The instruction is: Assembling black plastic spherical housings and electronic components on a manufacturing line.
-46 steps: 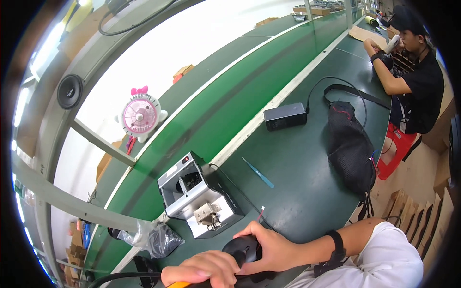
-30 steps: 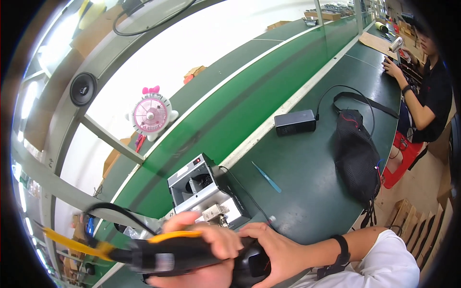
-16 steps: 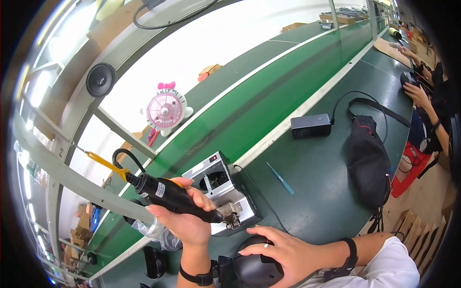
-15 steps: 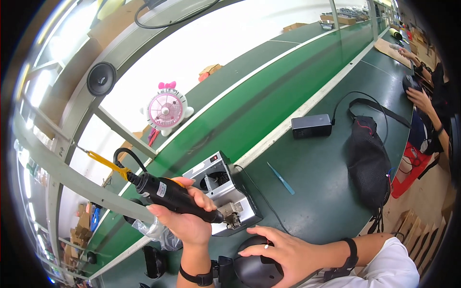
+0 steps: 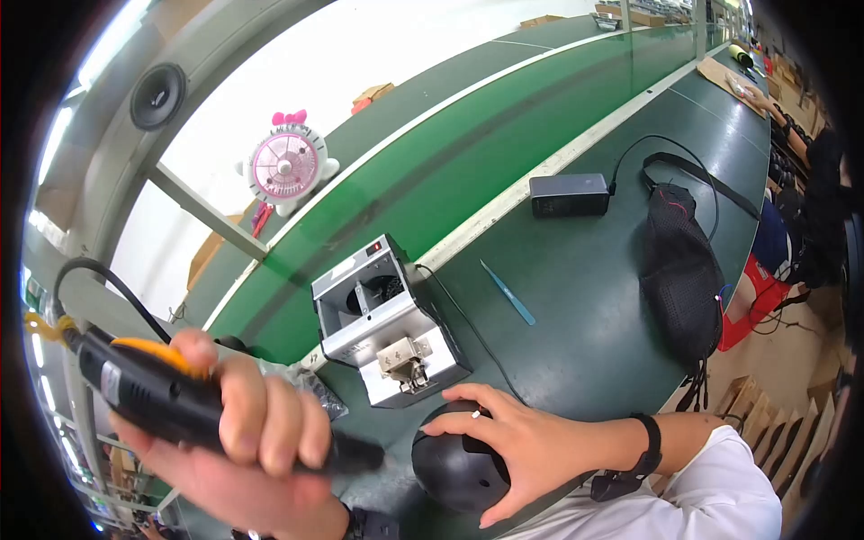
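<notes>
My left hand (image 5: 261, 423) is wrapped round a black electric screwdriver (image 5: 166, 405) with an orange lever, hung by a yellow cord. Blurred by motion, its tip points toward a smooth black dome-shaped housing (image 5: 454, 472) at the near edge of the bench, apart from it as far as I can see. My right hand (image 5: 540, 441) grips that housing from the right, thumb and fingers spread round it. Just beyond stands a silver and black screw feeder (image 5: 396, 337), its metal outlet block (image 5: 402, 360) facing me.
Blue tweezers (image 5: 508, 293), a dark rectangular power pack (image 5: 569, 196) and a black mesh pouch (image 5: 679, 270) lie on the green bench to the right. Behind runs a green conveyor belt (image 5: 405, 202); a pink and white fan (image 5: 286, 168) stands beyond it. A clear plastic bag (image 5: 319, 391) sits left of the feeder.
My left hand has drawn the screwdriver away from the feeder's outlet, toward me and to the left. My right hand keeps its hold on the housing. The view has shifted slightly.
</notes>
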